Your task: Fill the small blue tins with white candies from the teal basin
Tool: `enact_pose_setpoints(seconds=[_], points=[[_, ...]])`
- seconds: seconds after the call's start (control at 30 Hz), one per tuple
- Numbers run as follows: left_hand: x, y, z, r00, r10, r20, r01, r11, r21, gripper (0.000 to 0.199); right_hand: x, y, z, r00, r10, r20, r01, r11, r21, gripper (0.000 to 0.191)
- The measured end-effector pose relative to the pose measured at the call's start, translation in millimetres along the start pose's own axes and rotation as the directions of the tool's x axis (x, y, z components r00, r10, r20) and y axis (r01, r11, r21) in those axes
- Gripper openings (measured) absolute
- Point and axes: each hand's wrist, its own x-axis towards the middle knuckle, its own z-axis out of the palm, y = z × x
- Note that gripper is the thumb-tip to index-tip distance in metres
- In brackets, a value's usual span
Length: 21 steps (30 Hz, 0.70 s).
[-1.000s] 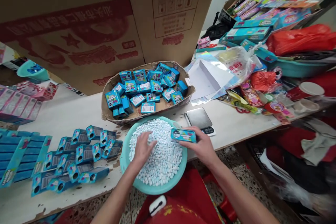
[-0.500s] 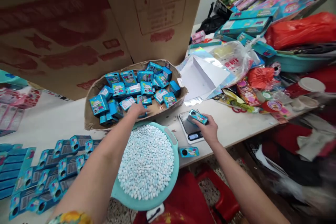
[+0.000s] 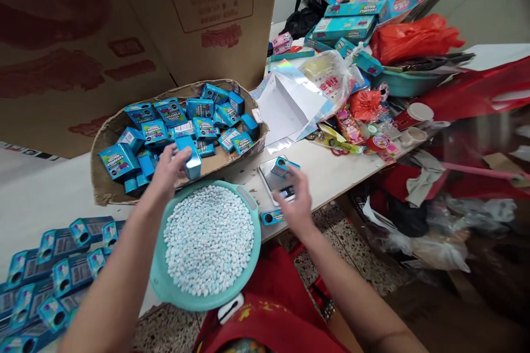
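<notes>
My left hand [image 3: 166,170] grips a small blue box [image 3: 191,159] over the front edge of a cardboard tray [image 3: 101,185] of similar blue boxes. On a small digital scale [image 3: 267,176] rests another blue box [image 3: 281,166] with a round hole in its end. My right hand [image 3: 297,201] is beside it with thumb and fingers apart; the fingertips are at the box's right edge, and contact is unclear. A turquoise bowl [image 3: 248,248] of pale blue and white pellets [image 3: 209,240] sits below the tray. One blue box [image 3: 272,217] lies just below the scale.
Rows of blue boxes [image 3: 70,273] stand at the lower left. Large cartons [image 3: 215,5] rise behind the tray. A white open box [image 3: 285,105], plastic bags [image 3: 331,74], a red bag [image 3: 414,38] and cups [image 3: 414,116] crowd the right side.
My left hand has lifted a blue box from the tray. My right hand's fingers have spread from the box at the scale. The view has shifted to the right.
</notes>
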Motion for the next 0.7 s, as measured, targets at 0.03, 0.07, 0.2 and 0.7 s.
enact_pose_setpoints(seconds=[0.03, 0.07, 0.2, 0.7], points=[[-33.2, 2.6, 3.8, 0.998, -0.004, 0.068, 0.013, 0.991, -0.132, 0.06, -12.1, -17.7, 13.0, 0.989, -0.052, 0.137, 0.046, 0.998, 0.046, 0.077], [-66.5, 2.3, 9.5, 0.995, -0.013, 0.096, 0.034, 0.975, -0.218, 0.057, -23.8, -32.1, 26.6, 0.964, -0.112, 0.243, 0.094, 0.992, 0.085, 0.09], [-155.5, -21.5, 29.9, 0.947, 0.048, 0.318, 0.043, 0.961, -0.274, 0.049, -56.0, -51.3, 62.3, 0.942, -0.079, 0.326, -0.012, 0.964, 0.267, 0.082], [-114.8, -99.0, 58.1, 0.906, 0.264, 0.331, -0.423, 0.552, 0.719, 0.042, -84.0, -36.0, 35.2, 0.455, 0.523, 0.721, -0.881, 0.15, 0.448, 0.046]])
